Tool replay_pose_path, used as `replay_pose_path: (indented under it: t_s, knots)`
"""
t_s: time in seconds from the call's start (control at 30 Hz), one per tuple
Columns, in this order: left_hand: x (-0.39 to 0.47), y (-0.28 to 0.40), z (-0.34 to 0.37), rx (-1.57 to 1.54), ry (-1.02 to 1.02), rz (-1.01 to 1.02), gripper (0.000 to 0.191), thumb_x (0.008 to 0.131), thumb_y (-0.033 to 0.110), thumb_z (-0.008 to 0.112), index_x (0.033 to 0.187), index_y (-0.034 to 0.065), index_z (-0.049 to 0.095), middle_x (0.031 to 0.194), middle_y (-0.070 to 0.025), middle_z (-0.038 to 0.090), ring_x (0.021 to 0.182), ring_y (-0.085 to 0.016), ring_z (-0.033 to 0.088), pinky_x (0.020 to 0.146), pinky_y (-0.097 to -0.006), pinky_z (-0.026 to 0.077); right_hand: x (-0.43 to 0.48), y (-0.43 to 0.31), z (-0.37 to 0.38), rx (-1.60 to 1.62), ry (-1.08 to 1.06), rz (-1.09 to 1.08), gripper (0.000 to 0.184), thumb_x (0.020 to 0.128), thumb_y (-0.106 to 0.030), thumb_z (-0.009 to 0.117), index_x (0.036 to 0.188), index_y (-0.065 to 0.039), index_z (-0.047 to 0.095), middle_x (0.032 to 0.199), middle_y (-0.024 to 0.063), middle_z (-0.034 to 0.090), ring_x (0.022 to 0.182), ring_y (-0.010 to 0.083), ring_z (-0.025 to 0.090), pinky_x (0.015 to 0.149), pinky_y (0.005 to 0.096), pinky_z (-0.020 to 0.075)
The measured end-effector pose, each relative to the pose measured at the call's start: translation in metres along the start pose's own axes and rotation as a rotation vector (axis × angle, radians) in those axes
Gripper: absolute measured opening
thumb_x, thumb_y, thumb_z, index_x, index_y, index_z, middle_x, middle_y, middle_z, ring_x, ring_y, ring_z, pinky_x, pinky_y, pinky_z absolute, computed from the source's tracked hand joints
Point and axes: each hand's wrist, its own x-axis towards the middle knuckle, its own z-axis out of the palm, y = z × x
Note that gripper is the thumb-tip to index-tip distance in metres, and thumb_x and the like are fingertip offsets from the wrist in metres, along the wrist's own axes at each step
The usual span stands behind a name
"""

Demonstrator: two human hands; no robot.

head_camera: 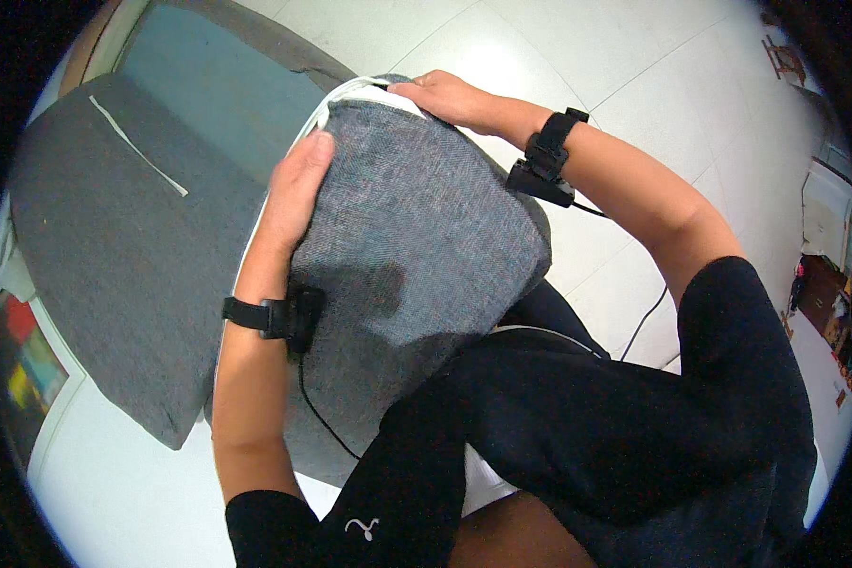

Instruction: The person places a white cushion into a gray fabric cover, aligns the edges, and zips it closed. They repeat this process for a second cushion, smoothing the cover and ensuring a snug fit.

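Observation:
A grey woven-fabric cushion (419, 206) stands tilted before me, its near end against my black shirt. White material (376, 96) shows at an opening along its far upper edge, beside a pale edge strip. My left hand (302, 181) grips the cushion's left edge, thumb on the grey fabric and fingers hidden behind it. At the far right corner of the opening, my right hand (433, 96) pinches the edge of the fabric; some of its fingers are hidden. Both wrists carry black straps with small devices and cables.
Left of the cushion lies a larger grey upholstered piece (149, 248) with a white strip (138, 149) on it. A blue-grey panel (220, 85) adjoins it. Pale floor tiles (632, 64) extend to the right. A multicoloured picture or panel (35, 362) is at the lower left.

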Motion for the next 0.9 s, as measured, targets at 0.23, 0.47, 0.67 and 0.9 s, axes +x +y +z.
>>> replay_pose_path:
  t_s: [0.23,0.47,0.67,0.9]
  knots:
    - [-0.011,0.039,0.019,0.578,-0.060,0.312,0.040,0.089,0.026,0.060,0.119,-0.0001,0.053,0.114,-0.0100,0.060,0.107,-0.021,0.054,0.093,-0.0322,0.041,-0.004,0.004,-0.013,0.007,-0.070,0.032,0.053,0.090,-0.047,0.049,0.100,0.003,0.065,0.083,0.0130,0.063,0.078,0.0199,0.057,0.072,0.0345,0.0461]
    - [-0.004,0.053,0.024,-0.469,-0.194,-0.678,0.033,0.096,0.019,0.047,0.115,-0.0075,0.055,0.116,-0.0109,0.060,0.096,-0.020,0.061,0.084,-0.0319,0.050,0.015,-0.003,-0.035,0.000,-0.218,-0.078,0.050,0.090,-0.045,0.050,0.103,0.001,0.066,0.082,0.0080,0.061,0.070,0.0155,0.052,0.064,0.0282,0.0424]
    - [0.013,0.079,0.045,0.922,-0.795,0.421,0.014,0.071,0.007,0.064,0.072,-0.0021,0.053,0.087,-0.0153,0.059,0.073,-0.028,0.059,0.066,-0.0407,0.046,0.005,-0.013,-0.048,0.043,-0.274,-0.072,0.038,0.089,-0.039,0.052,0.088,-0.005,0.067,0.071,-0.0026,0.053,0.063,0.0097,0.045,0.059,0.0243,0.0390]
    - [0.046,0.099,0.035,1.396,-0.149,0.933,0.056,0.077,0.032,0.062,0.126,0.0066,0.048,0.128,-0.0125,0.050,0.125,-0.029,0.042,0.108,-0.0481,0.023,0.004,-0.040,-0.057,0.182,-0.224,-0.258,0.036,0.083,-0.038,0.057,0.074,-0.003,0.061,0.063,0.0007,0.046,0.057,0.0118,0.040,0.050,0.0300,0.0337]
